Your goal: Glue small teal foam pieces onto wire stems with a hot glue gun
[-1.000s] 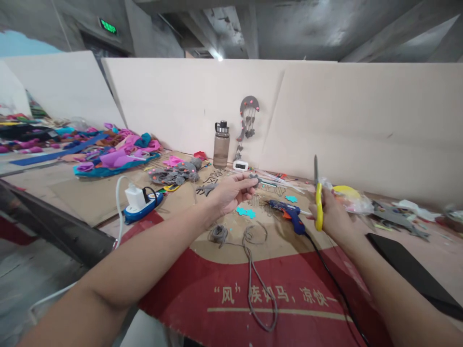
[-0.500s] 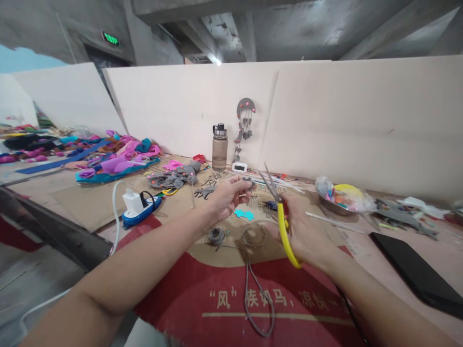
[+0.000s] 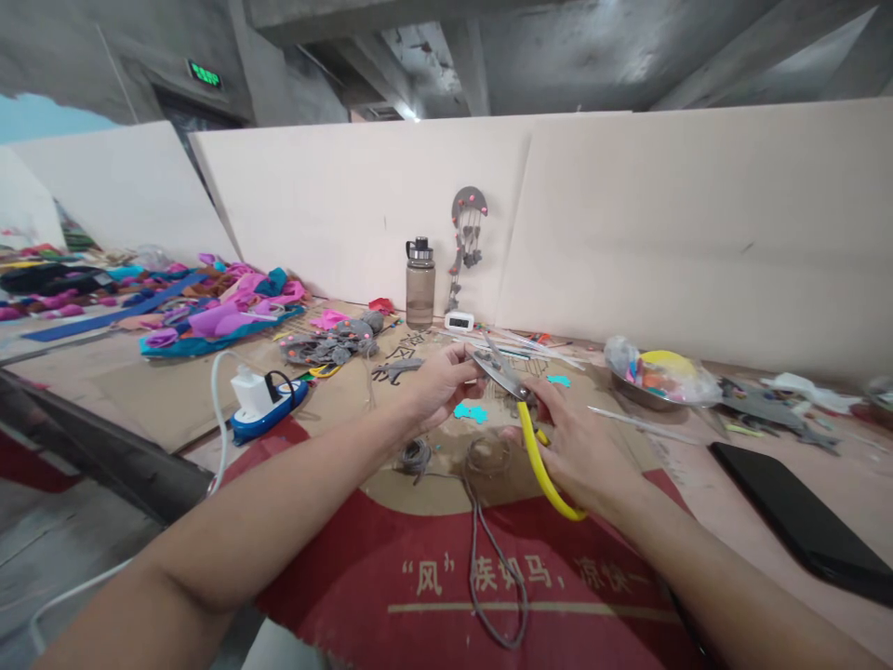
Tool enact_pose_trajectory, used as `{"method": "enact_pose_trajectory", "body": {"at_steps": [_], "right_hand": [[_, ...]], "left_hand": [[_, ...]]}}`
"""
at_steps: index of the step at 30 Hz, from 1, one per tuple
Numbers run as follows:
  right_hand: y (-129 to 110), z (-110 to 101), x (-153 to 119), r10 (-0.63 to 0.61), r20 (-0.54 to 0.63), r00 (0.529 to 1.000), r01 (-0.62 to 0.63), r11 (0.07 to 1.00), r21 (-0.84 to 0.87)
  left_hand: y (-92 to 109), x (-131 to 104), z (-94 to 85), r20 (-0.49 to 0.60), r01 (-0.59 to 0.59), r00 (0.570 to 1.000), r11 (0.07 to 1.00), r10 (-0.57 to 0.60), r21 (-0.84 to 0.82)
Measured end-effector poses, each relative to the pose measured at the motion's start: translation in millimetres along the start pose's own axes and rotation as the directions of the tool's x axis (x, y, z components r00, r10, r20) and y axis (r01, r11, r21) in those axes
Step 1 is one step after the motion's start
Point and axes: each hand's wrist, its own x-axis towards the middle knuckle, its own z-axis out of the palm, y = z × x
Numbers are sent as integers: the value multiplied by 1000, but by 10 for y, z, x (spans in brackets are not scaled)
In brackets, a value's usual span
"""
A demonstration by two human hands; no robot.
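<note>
My right hand (image 3: 568, 433) is closed around the handles of yellow-handled scissors (image 3: 534, 451). Their parted metal blades point left and reach the fingertips of my left hand (image 3: 446, 381). That hand is pinched on a small grey felt piece, now mostly hidden behind its fingers and the blades. Below the hands, a grey cord (image 3: 476, 530) trails in a long loop over the red-and-brown cardboard (image 3: 349, 577), with a small coil of cord (image 3: 416, 456) beside it. A turquoise cut-out (image 3: 470, 412) lies just under the blades.
At the back stand a water bottle (image 3: 419, 288) and a small digital clock (image 3: 459, 322). Grey felt pieces (image 3: 331, 342) pile up on the left, near a blue power strip (image 3: 269, 419). To the right are a metal bowl (image 3: 648, 395) and a black phone (image 3: 795, 516).
The scissors have moved left and turned, bringing their blades from beside my left hand to its fingertips. A second turquoise piece has come into sight behind my right hand.
</note>
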Motion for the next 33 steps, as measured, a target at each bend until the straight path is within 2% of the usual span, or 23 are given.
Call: {"method": "enact_pose_trajectory", "body": {"at_steps": [11, 29, 33], "right_hand": [[-8, -35, 12, 5, 15, 1000, -6, 999, 45], [52, -3, 5, -36, -34, 999, 32, 995, -92], [25, -37, 9, -22, -31, 999, 22, 1000, -17]], "left_hand": [[-39, 16, -10, 17, 18, 1000, 999, -19, 50], [-14, 2, 15, 16, 30, 999, 999, -30, 30], [-9, -1, 8, 37, 37, 999, 999, -38, 22]]}}
